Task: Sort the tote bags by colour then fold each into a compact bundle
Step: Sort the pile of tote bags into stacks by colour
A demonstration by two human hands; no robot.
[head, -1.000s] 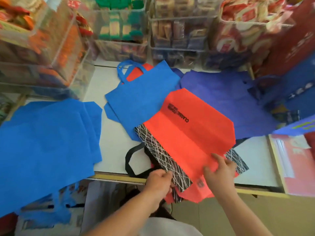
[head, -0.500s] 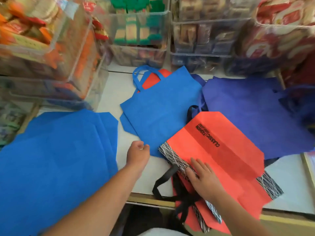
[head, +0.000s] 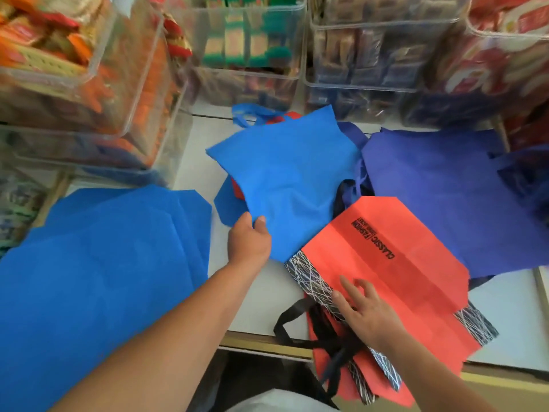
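A bright blue tote bag [head: 285, 179] lies in the middle of the white table [head: 267, 298], its near edge lifted. My left hand [head: 249, 242] grips that near edge, thumb on top. A red-orange tote bag [head: 395, 269] with a black scribble-pattern band and black handles lies at the front right, partly over the table edge. My right hand [head: 365, 310] rests on it with fingers spread. A stack of bright blue bags [head: 98, 263] lies at the left. A dark blue bag [head: 439, 197] lies at the right.
Clear plastic bins [head: 246, 49] full of packaged goods line the back and left of the table. A red bag [head: 292, 115] peeks out under the blue one at the back. The table's wooden front edge [head: 261, 343] runs below my arms.
My left hand moved forward from the table and took hold of the blue bag's near edge, lifting it. My right hand stayed on the red-orange bag. The camera came closer.
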